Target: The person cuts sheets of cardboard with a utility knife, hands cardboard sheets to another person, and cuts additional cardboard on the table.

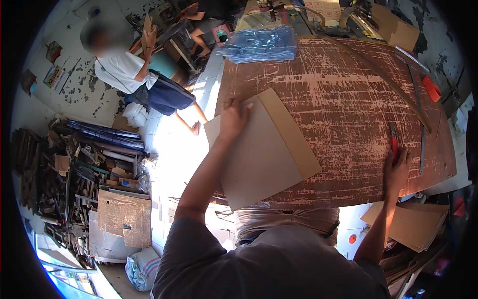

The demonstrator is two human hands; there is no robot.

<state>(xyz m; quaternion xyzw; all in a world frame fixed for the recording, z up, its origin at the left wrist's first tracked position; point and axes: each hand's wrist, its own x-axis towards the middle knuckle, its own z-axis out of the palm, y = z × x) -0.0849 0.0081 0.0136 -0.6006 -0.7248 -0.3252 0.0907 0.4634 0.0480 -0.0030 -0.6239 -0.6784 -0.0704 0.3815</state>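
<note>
My left hand is closed on the upper left edge of a grey cardboard sheet, thumb on top and fingers at the edge. A tan strip of cardboard runs along the sheet's right side; I cannot tell whether it is a second sheet beneath. The cardboard lies tilted on the scratched brown table and overhangs its near left edge. At the table's right side my right hand is wrapped round a red utility knife, its tip pointing away from me. The knife is apart from the cardboard.
A stack of clear plastic packs sits at the table's far left. A long wooden strip, a dark metal ruler and an orange tape roll lie on the right. A person stands at left; scrap boards are piled below.
</note>
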